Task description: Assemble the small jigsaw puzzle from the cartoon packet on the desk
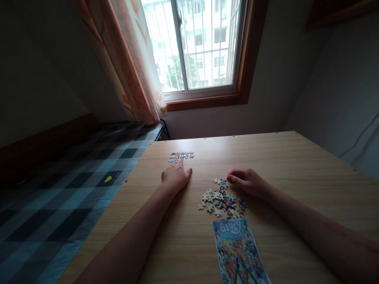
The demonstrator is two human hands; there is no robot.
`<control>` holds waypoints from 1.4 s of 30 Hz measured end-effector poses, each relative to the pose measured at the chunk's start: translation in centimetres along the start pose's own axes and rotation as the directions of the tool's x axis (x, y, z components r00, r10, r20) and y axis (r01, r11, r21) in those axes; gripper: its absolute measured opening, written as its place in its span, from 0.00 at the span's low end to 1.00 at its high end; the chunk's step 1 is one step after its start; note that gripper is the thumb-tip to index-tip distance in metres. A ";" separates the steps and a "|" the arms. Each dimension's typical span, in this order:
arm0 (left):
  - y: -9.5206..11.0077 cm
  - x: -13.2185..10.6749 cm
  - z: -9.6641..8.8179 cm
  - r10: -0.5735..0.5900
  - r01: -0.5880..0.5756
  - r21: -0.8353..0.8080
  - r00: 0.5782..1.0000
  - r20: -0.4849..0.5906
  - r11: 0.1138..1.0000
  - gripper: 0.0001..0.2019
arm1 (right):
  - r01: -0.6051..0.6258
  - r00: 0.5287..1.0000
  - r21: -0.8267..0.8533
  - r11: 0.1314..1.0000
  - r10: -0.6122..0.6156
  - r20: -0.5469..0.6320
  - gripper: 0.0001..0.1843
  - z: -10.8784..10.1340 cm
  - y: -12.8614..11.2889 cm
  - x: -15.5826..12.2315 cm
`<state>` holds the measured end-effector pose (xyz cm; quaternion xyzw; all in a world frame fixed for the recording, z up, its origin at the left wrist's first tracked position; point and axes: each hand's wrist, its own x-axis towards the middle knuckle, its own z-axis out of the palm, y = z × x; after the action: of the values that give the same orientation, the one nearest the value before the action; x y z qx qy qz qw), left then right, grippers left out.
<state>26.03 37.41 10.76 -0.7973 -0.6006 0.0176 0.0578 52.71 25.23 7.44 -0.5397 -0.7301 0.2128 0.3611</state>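
Observation:
On the wooden table point(296, 169), my left hand point(175, 176) lies flat, fingers stretched toward a small joined patch of puzzle pieces point(181, 156) just beyond it; it holds nothing. My right hand point(248, 182) rests with its fingers curled, fingertips at the top edge of a loose pile of puzzle pieces point(222, 201). Whether a piece is pinched there I cannot make out. A colourful picture sheet point(239, 252) lies below the pile near the front edge.
A bed with a blue checked cover point(59, 197) runs along the table's left side. Behind the table are a barred window point(204, 43) and an orange-patterned curtain point(133, 67). A grey wall stands to the right.

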 end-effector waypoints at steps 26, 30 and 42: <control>1.0 -1.3 -0.1 0.304 -0.351 -0.207 0.925 -0.229 0.913 0.18 | -0.032 0.999 0.045 0.998 0.034 -0.043 0.14 0.1 -0.3 0.0; 1.3 -1.7 -0.1 0.535 -0.573 -0.327 0.820 -0.205 0.752 0.11 | -0.005 0.996 0.128 0.992 0.016 -0.083 0.12 0.4 0.1 0.1; 0.7 -0.7 -0.3 0.657 -0.536 -0.638 0.752 -0.063 0.553 0.11 | 0.170 0.982 -0.155 0.973 -0.180 -0.054 0.13 0.9 0.7 0.0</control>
<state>26.50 36.56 11.00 -0.9205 -0.2661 -0.0890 -0.2721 52.47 25.58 6.36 -0.5058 -0.7760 0.1062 0.3615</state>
